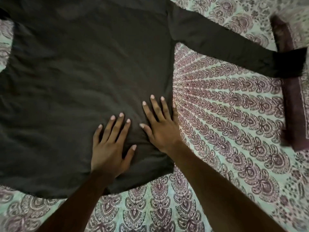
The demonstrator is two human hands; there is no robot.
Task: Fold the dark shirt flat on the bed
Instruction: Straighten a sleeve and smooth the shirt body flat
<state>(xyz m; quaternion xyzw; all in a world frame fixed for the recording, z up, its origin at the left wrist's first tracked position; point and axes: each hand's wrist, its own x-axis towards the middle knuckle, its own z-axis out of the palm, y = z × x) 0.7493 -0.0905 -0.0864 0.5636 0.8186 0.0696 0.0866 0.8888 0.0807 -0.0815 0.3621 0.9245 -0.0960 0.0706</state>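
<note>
The dark shirt [80, 77] lies spread out on the bed, its body filling the left and middle of the view. One long sleeve [225, 46] stretches out to the right, and its cuff reaches the dark band of the sheet. My left hand [110, 148] presses flat on the shirt near its lower right corner, fingers straight and spread. My right hand [162, 126] lies flat beside it on the shirt's right side edge, fingers spread. The shirt's left side runs out of view.
A patterned bedsheet [230, 131] in pale green and maroon covers the bed. A dark maroon border band [294, 106] runs along the right. The sheet shows bare below the hem and to the right of the shirt.
</note>
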